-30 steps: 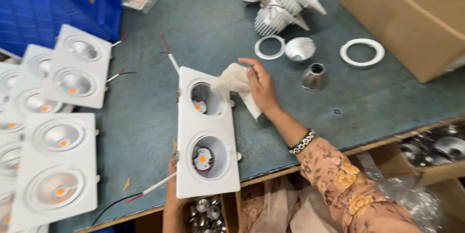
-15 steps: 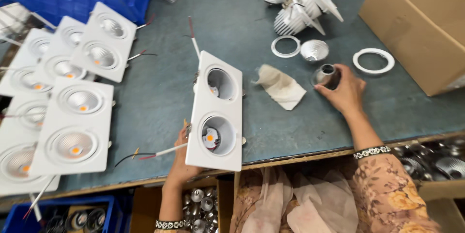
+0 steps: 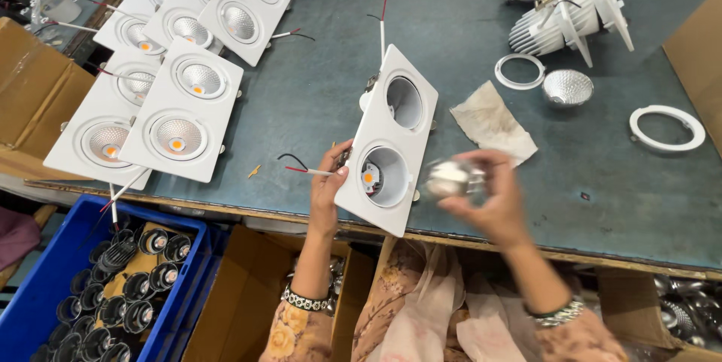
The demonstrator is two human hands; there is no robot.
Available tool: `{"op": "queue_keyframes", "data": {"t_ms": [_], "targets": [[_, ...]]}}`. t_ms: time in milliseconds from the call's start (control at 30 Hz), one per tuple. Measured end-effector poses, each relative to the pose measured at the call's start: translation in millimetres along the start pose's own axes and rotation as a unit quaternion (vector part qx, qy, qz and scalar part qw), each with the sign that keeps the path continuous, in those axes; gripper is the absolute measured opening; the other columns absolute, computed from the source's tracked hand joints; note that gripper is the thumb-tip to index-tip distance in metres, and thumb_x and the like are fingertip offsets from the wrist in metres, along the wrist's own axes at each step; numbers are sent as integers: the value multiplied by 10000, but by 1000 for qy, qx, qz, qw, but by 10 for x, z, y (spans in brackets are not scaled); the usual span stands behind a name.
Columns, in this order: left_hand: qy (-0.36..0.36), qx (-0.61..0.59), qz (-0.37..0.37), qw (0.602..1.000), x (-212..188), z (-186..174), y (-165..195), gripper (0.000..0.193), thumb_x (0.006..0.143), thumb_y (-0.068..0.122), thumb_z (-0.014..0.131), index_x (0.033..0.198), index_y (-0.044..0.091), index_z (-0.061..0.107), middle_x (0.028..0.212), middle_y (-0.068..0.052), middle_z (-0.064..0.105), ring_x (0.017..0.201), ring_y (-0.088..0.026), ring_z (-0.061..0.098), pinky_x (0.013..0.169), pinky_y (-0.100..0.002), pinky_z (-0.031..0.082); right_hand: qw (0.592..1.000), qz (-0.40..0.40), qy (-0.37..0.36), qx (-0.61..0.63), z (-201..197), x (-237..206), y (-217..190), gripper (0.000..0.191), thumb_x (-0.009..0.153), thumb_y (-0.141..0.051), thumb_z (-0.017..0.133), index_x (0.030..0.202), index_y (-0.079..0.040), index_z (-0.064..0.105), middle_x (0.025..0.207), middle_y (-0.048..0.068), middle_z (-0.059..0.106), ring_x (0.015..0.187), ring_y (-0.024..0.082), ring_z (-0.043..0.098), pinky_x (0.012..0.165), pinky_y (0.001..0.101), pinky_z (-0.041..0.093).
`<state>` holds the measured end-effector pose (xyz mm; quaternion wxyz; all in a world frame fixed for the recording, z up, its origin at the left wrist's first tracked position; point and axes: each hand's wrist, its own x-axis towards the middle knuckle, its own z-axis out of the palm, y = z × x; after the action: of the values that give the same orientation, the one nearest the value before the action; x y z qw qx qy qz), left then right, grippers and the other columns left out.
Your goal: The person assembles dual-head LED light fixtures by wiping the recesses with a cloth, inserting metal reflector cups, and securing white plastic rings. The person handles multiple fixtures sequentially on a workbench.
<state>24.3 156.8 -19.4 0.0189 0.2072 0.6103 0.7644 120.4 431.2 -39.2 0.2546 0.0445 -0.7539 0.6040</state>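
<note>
1. Twin-socket white housing is seen near the front edge of the grey counter, lying slantwise, with one socket bare and an orange diode showing in the nearer one.
2. At far left, a blue crate of dark round parts is placed below the counter edge; above it, finished white fixtures are laid overlapping on the counter.
3. The housing's lower left edge is gripped by the left hand, its fingers closed on it beside the red and black wires.
4. A shiny reflector cup, blurred, is clasped in the right hand, just right of the nearer socket.
5. A crumpled cloth is spread beyond that hand.
6. Further right, a white ring, a loose reflector and a second ring are laid out, well apart from both hands.
</note>
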Motion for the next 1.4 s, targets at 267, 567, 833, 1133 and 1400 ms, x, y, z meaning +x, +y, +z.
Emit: {"op": "queue_keyframes", "data": {"t_ms": [267, 567, 833, 1133, 1400], "targets": [[-7, -23, -22, 999, -3, -17, 8, 539, 931, 260, 542, 1385, -30, 539, 1316, -169, 613, 1209, -222, 571, 1062, -335, 428, 974, -185, -24, -129, 933, 191, -230, 744, 667, -423, 921, 1236, -68, 598, 1321, 100, 610, 1253, 299, 587, 1052, 427, 450], [5, -28, -21, 999, -18, 0, -82, 555, 916, 294, 529, 1384, -5, 524, 1293, -169, 598, 1209, -241, 560, 1054, -344, 432, 970, -195, -10, -143, 1081, 121, -18, 521, 823, -360, 832, 1217, -82, 635, 1440, 95, 599, 1307, 293, 565, 1100, 427, 407], [-14, -39, -50, 998, -13, -41, -45, 598, 901, 299, 590, 1413, 1, 506, 1327, -188, 590, 1215, -255, 555, 1065, -363, 426, 975, -189, -54, -101, 1011, 59, -59, 437, 946, -198, 731, 1358, -73, 653, 1493, 159, 521, 1406, 332, 513, 1187, 405, 402], [-5, 191, -32, 981, -3, -34, 422, 787, 805, 165, 804, 1475, 57, 406, 1464, -215, 579, 1324, -328, 593, 1115, -440, 467, 966, -177, 7, -189, 975, 92, -66, 421, 776, -355, 866, 1110, -146, 715, 1339, -8, 666, 1278, 244, 570, 1032, 384, 373], [-90, 397, -49, 912, 252, 76, 738, 741, 830, 222, 800, 1466, 114, 436, 1281, -205, 712, 1138, -342, 719, 939, -410, 551, 980, -142, -27, -136, 917, 82, -15, 431, 744, -298, 872, 1117, -131, 734, 1357, 23, 683, 1243, 233, 632, 975, 354, 435]]}}
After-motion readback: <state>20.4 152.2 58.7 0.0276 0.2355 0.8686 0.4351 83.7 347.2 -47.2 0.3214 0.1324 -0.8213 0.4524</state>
